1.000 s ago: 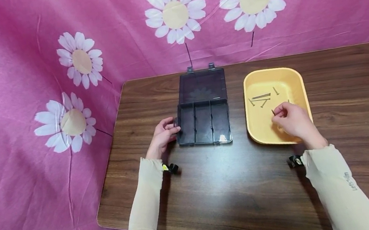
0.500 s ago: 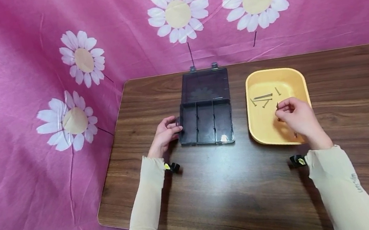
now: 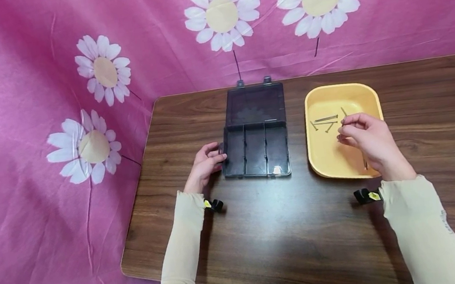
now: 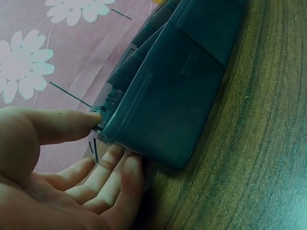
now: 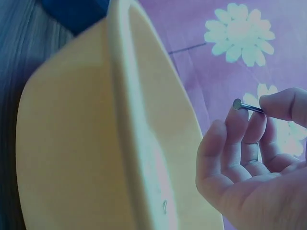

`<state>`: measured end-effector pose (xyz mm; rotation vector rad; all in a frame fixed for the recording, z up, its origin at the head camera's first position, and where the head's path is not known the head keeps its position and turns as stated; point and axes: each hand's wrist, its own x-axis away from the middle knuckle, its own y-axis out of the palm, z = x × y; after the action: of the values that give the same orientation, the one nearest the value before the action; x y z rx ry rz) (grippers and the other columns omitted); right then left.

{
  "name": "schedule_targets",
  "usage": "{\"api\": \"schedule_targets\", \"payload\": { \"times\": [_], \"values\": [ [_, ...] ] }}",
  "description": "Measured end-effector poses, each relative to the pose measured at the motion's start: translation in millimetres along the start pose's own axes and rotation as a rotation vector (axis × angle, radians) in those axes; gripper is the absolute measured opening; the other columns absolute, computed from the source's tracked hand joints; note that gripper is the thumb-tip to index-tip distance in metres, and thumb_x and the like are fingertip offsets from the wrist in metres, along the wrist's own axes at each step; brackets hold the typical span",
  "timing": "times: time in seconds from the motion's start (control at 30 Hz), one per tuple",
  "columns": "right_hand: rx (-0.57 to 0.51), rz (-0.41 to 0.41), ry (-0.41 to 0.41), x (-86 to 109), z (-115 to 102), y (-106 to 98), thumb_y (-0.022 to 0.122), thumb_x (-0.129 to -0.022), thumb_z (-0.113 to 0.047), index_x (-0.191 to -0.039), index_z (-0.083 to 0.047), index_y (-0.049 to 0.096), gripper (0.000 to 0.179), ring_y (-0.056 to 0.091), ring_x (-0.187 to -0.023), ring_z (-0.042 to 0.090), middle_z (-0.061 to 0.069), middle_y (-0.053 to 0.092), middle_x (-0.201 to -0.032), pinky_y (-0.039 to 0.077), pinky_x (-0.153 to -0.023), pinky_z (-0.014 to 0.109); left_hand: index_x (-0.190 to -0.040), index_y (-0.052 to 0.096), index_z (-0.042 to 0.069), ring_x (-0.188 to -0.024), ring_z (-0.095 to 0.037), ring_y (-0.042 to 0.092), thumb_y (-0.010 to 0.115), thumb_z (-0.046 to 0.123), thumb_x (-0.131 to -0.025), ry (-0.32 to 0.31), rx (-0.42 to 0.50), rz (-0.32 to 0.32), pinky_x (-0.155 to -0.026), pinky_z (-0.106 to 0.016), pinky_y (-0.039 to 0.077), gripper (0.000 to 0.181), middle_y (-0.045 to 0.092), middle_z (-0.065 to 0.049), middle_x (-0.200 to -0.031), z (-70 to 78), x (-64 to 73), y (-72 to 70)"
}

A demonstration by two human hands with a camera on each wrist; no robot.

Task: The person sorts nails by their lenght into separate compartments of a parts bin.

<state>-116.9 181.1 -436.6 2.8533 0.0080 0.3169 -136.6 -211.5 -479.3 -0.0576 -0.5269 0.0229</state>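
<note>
My left hand (image 3: 202,166) grips the left side of a dark see-through compartment box (image 3: 235,153). In the left wrist view, the thumb presses its upper edge and the fingers lie along and under the side wall (image 4: 158,105). The box has three compartments, and its lid (image 3: 254,104) lies folded back. Over a yellow tray (image 3: 328,165), my right hand (image 3: 374,143) pinches a nail (image 5: 248,107) between thumb and fingertips, its flat head sticking out. Several more nails (image 3: 326,118) lie in the tray, and another nail (image 3: 365,163) shows beside the right hand.
Both containers stand on a brown wooden table (image 3: 285,229), the tray right of the box. A pink cloth with white flowers (image 3: 176,68) hangs behind the table and along its left. Small black cameras (image 3: 217,205) sit at both wrists.
My right hand has risen a little from the tray with the pinched nail and has turned it. The left hand keeps its hold on the box. The head view has shifted slightly.
</note>
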Motion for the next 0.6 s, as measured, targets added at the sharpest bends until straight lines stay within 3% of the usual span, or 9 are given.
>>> {"api": "schedule_targets", "payload": {
  "times": [0.13, 0.6],
  "values": [
    [-0.066, -0.036, 0.003, 4.2, -11.3, 17.7, 0.058, -0.082, 0.002, -0.088, -0.003, 0.056, 0.008, 0.061, -0.066, 0.011, -0.001, 0.061, -0.080, 0.053, -0.063, 0.024, -0.128, 0.042, 0.011, -0.075, -0.009, 0.059, 0.064, 0.000, -0.078, -0.004, -0.004, -0.001, -0.061, -0.026, 0.048, 0.056, 0.056, -0.017, -0.117, 0.4, 1.4, 0.1],
    [-0.121, -0.133, 0.020, 0.0, -5.5, 52.5, 0.053, -0.084, 0.004, -0.091, -0.002, 0.054, 0.009, 0.059, -0.067, 0.012, 0.002, 0.062, -0.075, 0.052, -0.064, 0.026, -0.127, 0.043, 0.010, -0.072, -0.007, 0.059, 0.064, -0.002, -0.077, 0.000, 0.018, 0.005, -0.061, -0.026, 0.049, 0.055, 0.058, -0.015, -0.113, -2.2, -2.4, -0.8]
  ]
}}
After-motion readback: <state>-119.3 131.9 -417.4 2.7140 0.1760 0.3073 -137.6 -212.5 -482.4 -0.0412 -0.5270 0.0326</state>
